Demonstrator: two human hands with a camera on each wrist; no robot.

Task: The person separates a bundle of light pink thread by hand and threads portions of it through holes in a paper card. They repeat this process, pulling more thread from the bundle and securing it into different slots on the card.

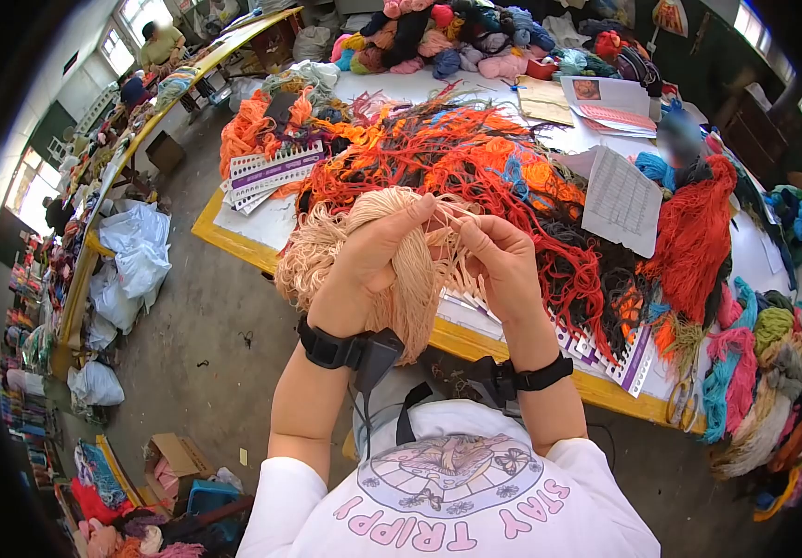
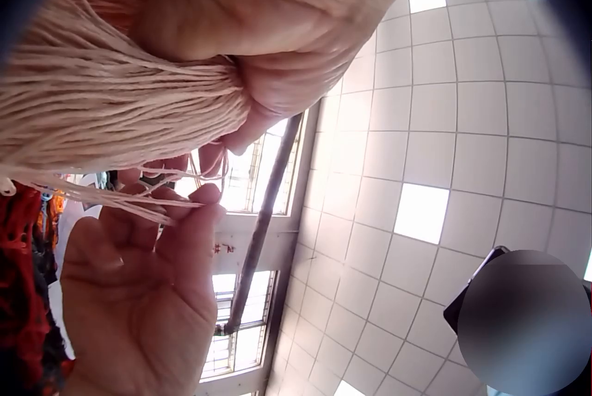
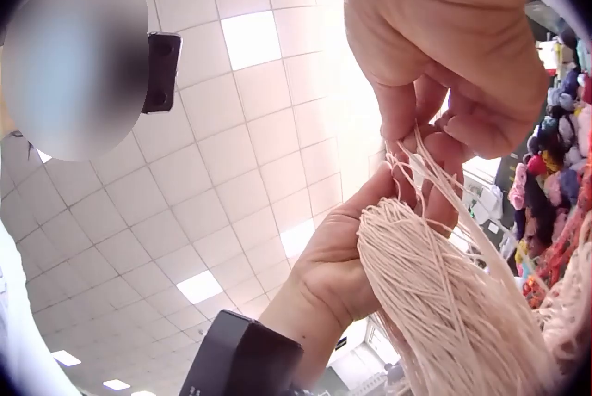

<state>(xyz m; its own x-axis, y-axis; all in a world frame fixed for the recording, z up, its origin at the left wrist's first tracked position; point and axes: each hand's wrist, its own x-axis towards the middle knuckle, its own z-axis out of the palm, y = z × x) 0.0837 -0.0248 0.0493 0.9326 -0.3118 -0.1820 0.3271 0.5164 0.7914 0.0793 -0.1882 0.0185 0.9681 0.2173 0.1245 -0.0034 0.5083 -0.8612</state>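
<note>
A thick skein of pale peach yarn hangs over the left hand, whose fingers are curled round its upper part. In the right wrist view the folded top of the skein lies against the left hand. Thin loose strands run between the two hands. Close beside it, the right hand pinches these strands between thumb and fingertips. The left wrist view shows the right hand below the yarn, its fingertips at the strands, and the left hand above.
Orange, red and dark yarn covers much of the table. Printed sheets and punched cards lie among it. Scissors are at the right front edge. White bags stand on the floor at left; a person is at the far left table.
</note>
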